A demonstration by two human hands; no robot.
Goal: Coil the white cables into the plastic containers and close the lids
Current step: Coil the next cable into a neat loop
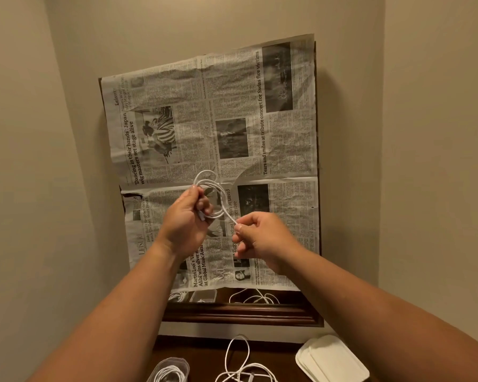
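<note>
We see 2 hands raised in front of a newspaper (232, 119) that covers a dark wooden frame (240, 315) on the wall. The left hand (188, 219) grips a white cable (213, 188) gathered in several loops, with the fingers curled round one side of the coil. The right hand (260, 238) pinches the free end of this cable between thumb and fingers, just beside the coil. Below, on the dark bench (273, 354), we see a clear plastic container (171, 368) with a coiled cable inside, a loose white cable (240, 362) beside it, and a stack of white lids (331, 359) at the right.
</note>
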